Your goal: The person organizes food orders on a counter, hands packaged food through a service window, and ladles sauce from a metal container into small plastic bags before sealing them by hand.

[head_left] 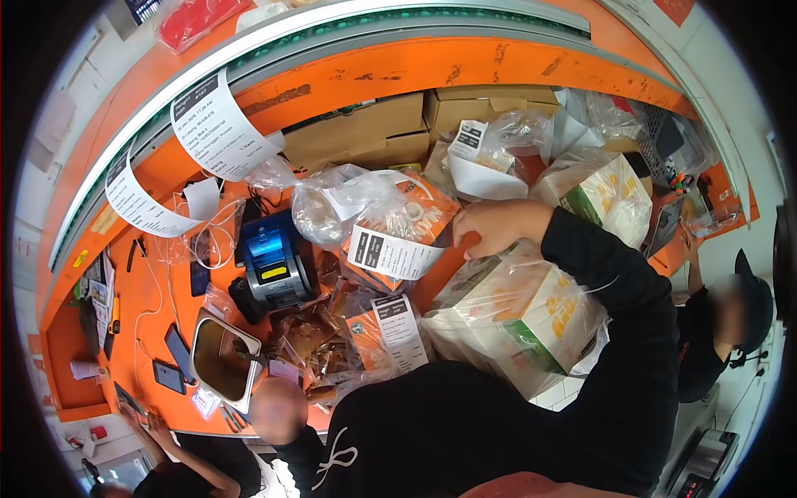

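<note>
My right hand (pixel 501 226) comes in from the right in a black sleeve. Its fingers are bent but apart, beside an orange printed box (pixel 423 207) in clear plastic with a receipt (pixel 390 253) on it. Just below the hand lies a large bagged white-green carton (pixel 519 319). My left hand (pixel 278 409) is at the lower left near a metal container (pixel 226 363); it is blurred and its fingers cannot be made out. Between the hands, another bagged orange box (pixel 374 336) carries a receipt (pixel 400 332).
A blue-black printer (pixel 274 264) stands left of the bags. Phones (pixel 168 377) and cables lie on the orange counter (pixel 145 307). Receipts (pixel 220 129) hang from the shelf edge. Another bagged carton (pixel 610 195) is at the right. Other people (pixel 730 324) are at both sides.
</note>
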The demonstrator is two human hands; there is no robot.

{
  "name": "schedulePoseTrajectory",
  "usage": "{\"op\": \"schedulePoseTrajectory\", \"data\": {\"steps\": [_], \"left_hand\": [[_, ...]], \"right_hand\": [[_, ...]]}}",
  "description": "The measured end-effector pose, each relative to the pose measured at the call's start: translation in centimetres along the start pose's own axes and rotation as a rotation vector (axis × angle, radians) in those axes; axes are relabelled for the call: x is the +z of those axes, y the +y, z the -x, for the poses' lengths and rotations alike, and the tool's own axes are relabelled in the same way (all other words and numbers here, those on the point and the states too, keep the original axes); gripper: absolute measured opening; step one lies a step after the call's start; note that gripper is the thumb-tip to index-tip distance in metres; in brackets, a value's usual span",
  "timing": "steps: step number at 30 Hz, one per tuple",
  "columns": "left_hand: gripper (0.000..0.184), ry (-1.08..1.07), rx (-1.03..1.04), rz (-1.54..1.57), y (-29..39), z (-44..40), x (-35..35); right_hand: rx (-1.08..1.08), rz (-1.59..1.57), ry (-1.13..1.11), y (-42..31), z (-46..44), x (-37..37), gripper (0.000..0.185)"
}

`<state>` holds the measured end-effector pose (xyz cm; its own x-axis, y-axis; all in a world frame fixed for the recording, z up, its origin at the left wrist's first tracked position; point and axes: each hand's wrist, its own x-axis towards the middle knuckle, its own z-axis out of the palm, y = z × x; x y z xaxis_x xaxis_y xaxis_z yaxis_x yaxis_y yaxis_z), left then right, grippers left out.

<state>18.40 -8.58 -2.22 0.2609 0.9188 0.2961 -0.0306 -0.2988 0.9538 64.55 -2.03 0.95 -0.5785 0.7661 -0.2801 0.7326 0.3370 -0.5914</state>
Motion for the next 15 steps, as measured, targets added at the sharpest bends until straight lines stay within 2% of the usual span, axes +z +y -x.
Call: {"op": "schedulePoseTrajectory", "data": {"steps": [2,4,5,7,8,10,12,14,15], "left_hand": [[0.031,-0.003,0.007,-0.001,0.1,-0.2,0.2],[0.031,-0.003,0.015,-0.003,0.1,-0.3,0.4],[0.031,0.003,0.015,-0.003,0.1,-0.2,0.4],[0.031,0.011,0.013,-0.003,0.1,-0.1,0.4],[0.03,0.02,-0.013,0.012,0.2,0.0,0.5],[0.03,0.029,-0.038,0.028,0.2,0.0,0.6],[0.03,0.025,0.012,0.008,0.3,-0.2,0.8],[0.03,0.022,0.012,0.008,0.3,-0.2,0.7],[0.03,0.024,0.009,0.008,0.3,-0.1,0.7]], "right_hand": [[-0.024,0.003,0.019,-0.3,0.0,-0.3,0.021],[0.203,0.019,-0.002,-0.4,-0.1,-0.9,0.018],[0.202,0.017,-0.003,-0.4,0.0,-1.1,0.018],[0.291,0.586,0.608,-0.2,0.5,-1.4,0.022],[0.29,0.585,0.607,0.2,0.7,-1.6,0.022],[0.608,0.568,0.485,1.8,1.1,-2.1,0.033],[0.68,0.524,0.535,5.0,0.8,-2.8,0.03],[0.752,0.482,0.583,4.8,1.0,-4.2,0.027],[0.878,0.441,0.538,4.6,1.7,-5.1,0.028]]}}
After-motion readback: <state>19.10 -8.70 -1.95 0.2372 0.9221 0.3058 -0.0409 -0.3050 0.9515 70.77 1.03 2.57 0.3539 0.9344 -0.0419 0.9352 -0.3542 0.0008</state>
